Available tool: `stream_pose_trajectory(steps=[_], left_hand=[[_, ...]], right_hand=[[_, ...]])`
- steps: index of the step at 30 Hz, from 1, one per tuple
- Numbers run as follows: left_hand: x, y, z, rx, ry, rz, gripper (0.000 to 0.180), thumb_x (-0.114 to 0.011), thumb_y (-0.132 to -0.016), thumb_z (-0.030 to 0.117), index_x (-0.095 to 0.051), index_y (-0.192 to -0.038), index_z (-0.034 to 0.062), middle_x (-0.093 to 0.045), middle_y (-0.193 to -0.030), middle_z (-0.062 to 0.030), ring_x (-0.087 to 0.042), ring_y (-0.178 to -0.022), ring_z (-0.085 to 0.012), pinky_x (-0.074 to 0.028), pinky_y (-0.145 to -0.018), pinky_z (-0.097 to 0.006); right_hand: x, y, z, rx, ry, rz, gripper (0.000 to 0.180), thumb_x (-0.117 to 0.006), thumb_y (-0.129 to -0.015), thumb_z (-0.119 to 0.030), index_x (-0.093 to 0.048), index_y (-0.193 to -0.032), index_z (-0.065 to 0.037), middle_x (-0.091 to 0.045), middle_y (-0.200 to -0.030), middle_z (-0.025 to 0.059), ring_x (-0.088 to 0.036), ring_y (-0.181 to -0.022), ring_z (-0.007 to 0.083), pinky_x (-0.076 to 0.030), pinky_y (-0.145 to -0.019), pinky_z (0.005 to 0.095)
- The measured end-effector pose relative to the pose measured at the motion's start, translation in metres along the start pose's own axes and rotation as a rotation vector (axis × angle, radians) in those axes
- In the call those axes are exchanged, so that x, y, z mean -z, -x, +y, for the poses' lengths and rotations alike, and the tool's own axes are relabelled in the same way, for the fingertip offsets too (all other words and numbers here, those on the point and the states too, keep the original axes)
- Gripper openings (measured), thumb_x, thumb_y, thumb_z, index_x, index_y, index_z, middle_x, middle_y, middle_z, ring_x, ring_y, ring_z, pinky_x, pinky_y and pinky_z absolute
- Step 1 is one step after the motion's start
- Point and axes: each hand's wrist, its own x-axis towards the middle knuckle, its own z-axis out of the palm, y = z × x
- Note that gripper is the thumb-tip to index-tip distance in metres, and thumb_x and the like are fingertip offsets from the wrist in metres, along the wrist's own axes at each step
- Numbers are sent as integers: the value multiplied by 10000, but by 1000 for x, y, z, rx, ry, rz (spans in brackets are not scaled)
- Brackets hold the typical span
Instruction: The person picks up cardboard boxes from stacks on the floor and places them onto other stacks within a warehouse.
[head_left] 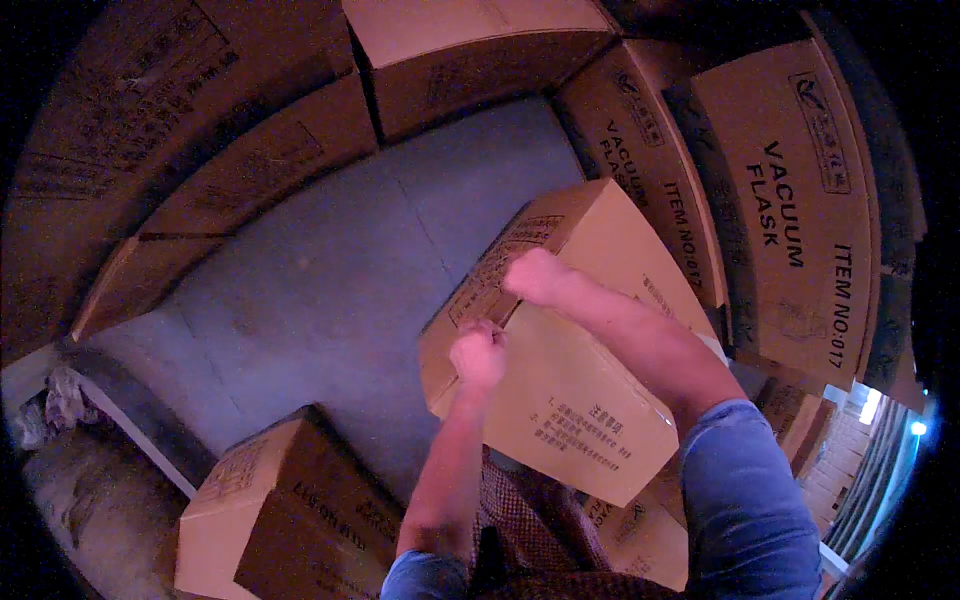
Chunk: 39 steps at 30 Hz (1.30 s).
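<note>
The large carton lies tilted in front of the person, both hands at the seam along its upper edge. The right hand bends its fingers under; their tips are hidden, so I cannot tell whether they grip anything. The left hand, nearer the carton's left corner, curls its fingers at the seam; what they hold, if anything, is equally unclear. The right forearm covers part of the carton's top. Beneath its near edge, another box is mostly concealed, beside checked cloth. Left of the carton and nearer the person, a smaller-looking box is cut off below. Printed cartons crowd its right side; beyond it, across bare floor, stands a pale-topped box, cropped above. Far left of it, a dim bundle is hard to identify.
</note>
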Motion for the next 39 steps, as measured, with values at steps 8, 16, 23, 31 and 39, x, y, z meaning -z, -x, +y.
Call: stream_pose_trajectory(steps=[8,16,23,31,39], left_hand=[[-7,6,-2,-76,178,80,129,-597,-640,158,-567,-733,74,-574,-743,-107,-554,-717,-291,-454,-618,-388],[-7,13,5,12,138,-181,209,-647,-608,205,-595,-730,43,-573,-700,-137,-559,-657,-318,-446,-590,-374],[49,76,2,-314,307,-254,203,-681,-582,115,-575,-701,-11,-553,-693,-123,-533,-628,-268,-417,-561,-330],[134,134,-24,-264,241,-581,165,-636,-585,-53,-621,-731,23,-602,-766,-67,-560,-730,-188,-466,-636,-285],[150,115,10,-165,-576,-1445,257,-554,-650,12,-635,-878,98,-600,-922,-106,-572,-872,-210,-471,-719,-292]], right_hand=[[-5,43,81,-455,-70,17,159,-551,-659,-143,-609,-778,-55,-598,-741,108,-586,-738,262,-474,-610,366],[-79,90,-53,-681,-532,257,253,-517,-684,-130,-555,-929,-78,-575,-784,144,-575,-719,293,-454,-629,414],[-302,343,-114,-861,-361,-160,227,-495,-673,-99,-556,-885,-154,-579,-694,121,-577,-663,288,-450,-586,408],[-252,456,-180,-739,-863,-420,226,-592,-563,-161,-624,-784,-122,-597,-746,159,-579,-724,305,-469,-664,389],[-259,413,-164,-998,-2306,715,261,-570,-768,-240,-523,-919,-33,-586,-747,70,-595,-625,184,-473,-520,274]])
